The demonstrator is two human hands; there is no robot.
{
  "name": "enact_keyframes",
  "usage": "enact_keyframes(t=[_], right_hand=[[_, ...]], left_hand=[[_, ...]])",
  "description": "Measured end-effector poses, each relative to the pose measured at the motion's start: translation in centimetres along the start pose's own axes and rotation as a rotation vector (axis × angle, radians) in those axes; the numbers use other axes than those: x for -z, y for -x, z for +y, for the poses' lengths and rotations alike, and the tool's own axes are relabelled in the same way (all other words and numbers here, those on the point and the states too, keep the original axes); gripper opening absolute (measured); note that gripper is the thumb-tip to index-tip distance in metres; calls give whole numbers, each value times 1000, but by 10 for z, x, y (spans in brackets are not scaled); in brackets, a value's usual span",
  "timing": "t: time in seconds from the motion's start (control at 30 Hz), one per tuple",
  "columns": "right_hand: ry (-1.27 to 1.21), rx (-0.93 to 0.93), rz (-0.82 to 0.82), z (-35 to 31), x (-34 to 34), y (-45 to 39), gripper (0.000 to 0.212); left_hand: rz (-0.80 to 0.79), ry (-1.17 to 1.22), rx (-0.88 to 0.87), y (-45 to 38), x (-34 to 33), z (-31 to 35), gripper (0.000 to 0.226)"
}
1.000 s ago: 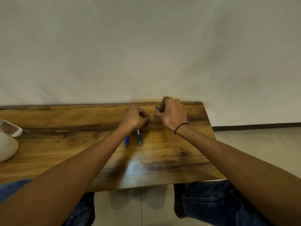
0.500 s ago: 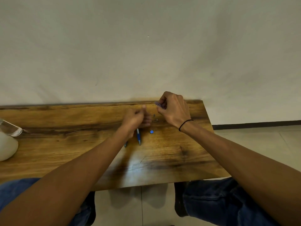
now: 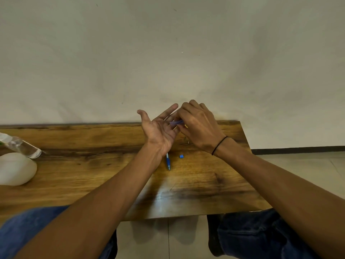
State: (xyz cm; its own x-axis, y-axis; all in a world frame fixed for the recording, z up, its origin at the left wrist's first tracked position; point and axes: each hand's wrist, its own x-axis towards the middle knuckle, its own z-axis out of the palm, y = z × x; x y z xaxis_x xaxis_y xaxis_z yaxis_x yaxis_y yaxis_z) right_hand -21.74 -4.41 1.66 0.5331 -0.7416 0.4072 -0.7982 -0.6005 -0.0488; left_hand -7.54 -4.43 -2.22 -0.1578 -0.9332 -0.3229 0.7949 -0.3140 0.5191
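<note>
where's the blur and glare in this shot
Head view: the pen barrel in the right hand looks smeared; a soft glare patch lies on the table near its front edge; the wide lens bows the table's far edge; the jeans in the lower left corner are blurred.

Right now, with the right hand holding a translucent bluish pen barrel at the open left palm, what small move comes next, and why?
Probably tip the translucent bluish pen barrel so its contents drop into the left hand: that hand lies open, palm up, beneath the barrel's end, which the right hand pinches. What the barrel holds cannot be seen.
</note>
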Motion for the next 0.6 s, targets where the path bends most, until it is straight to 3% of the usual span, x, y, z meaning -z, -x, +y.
enact_keyframes(t=[0.23, 0.6], right_hand=[[111, 153, -9, -2, -1, -4, 26], [176, 191, -8, 0, 1, -3, 22]], left_hand=[[-14, 62, -6, 1, -1, 1, 115], [22, 0, -10, 2, -2, 4, 115]])
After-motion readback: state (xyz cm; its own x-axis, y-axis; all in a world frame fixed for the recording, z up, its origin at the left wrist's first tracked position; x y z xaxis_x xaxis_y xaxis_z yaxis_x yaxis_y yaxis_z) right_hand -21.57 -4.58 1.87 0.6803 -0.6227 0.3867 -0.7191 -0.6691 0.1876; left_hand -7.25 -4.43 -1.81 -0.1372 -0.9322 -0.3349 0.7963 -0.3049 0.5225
